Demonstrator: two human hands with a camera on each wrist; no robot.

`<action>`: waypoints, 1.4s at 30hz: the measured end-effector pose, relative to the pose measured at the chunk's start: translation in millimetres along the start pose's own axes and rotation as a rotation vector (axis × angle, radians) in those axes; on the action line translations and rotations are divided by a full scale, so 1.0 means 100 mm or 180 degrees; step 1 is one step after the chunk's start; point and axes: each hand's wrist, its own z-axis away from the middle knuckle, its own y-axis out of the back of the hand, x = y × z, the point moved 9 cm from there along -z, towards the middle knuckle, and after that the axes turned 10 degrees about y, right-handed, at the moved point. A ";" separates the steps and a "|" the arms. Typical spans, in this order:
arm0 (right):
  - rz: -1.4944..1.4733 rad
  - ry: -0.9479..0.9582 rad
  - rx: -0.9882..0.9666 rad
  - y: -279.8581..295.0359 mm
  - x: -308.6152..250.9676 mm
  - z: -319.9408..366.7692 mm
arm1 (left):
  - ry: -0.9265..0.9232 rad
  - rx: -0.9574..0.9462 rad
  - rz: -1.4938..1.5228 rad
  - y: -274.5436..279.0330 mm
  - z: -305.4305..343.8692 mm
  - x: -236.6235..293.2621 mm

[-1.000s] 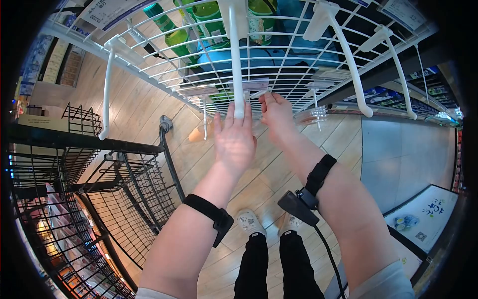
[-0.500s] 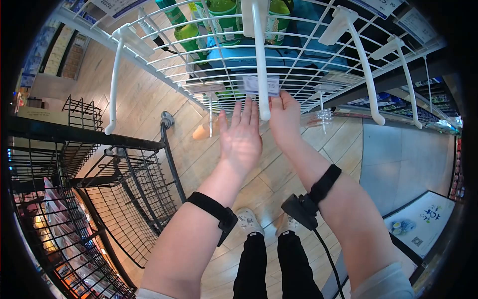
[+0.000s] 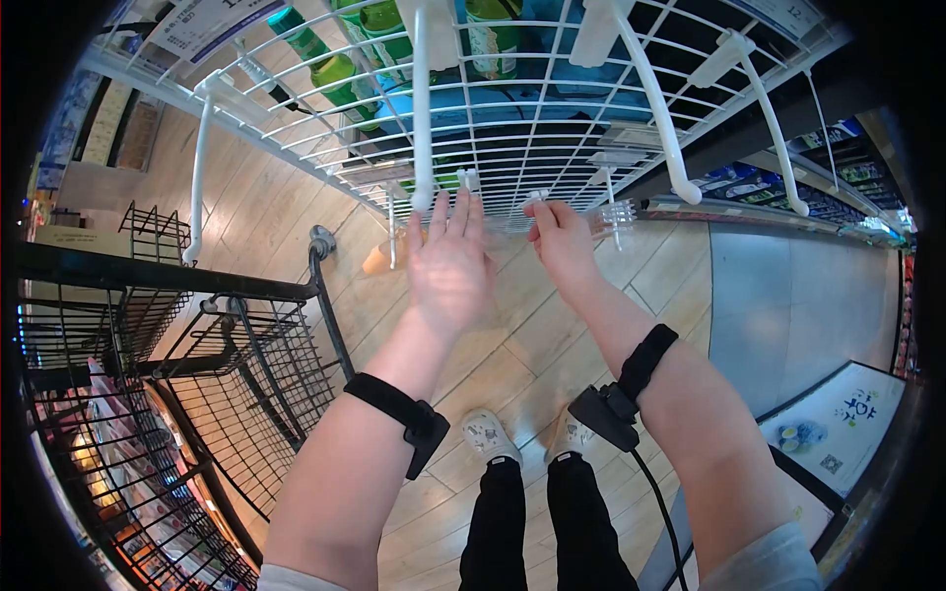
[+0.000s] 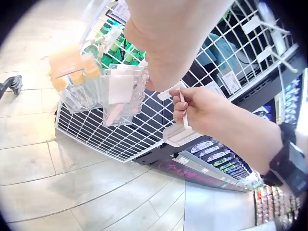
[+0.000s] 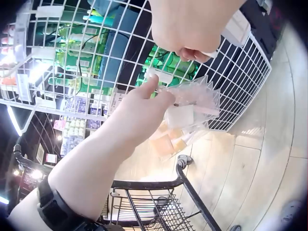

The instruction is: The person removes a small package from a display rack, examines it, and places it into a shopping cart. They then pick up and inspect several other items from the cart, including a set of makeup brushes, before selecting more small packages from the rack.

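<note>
In the head view my left hand (image 3: 448, 266) reaches up to the white wire grid (image 3: 512, 148) with its fingers straight. A white clip (image 3: 468, 179) shows just above its fingertips. Clear packs (image 4: 120, 91) hang close by it in the left wrist view, one with orange-topped items. To its right, my right hand (image 3: 567, 241) pinches a thin white hook (image 4: 183, 102) between thumb and curled fingers. That hook's white base (image 4: 169, 91) lies near the grid, and a clear tag holder (image 4: 180, 135) hangs below the right hand. The left fingertips are hidden in the left wrist view.
Long white hooks (image 3: 655, 103) jut from the grid towards me, with price tags (image 3: 212, 30) above. Green bottles (image 3: 384, 44) stand behind the wires. A black wire shopping cart (image 3: 246, 364) is at the left, and a clear pack (image 3: 616, 225) hangs at the right.
My right hand has moved rightward, away from my left hand. The price tag that showed between the hands is out of sight there, and the head view has shifted slightly.
</note>
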 end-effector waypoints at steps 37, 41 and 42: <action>0.1236 0.0456 0.0701 0.10 -0.20 -0.34 | 0.0058 -0.0380 0.0134 -0.04 0.00 -0.02; 0.1432 0.0471 0.0775 0.15 -0.28 -0.21 | 0.0050 -0.0371 0.0239 -0.04 0.08 -0.03; 0.1307 0.0385 0.0626 0.14 -0.26 -0.27 | 0.0050 -0.0347 0.0259 -0.04 0.07 -0.02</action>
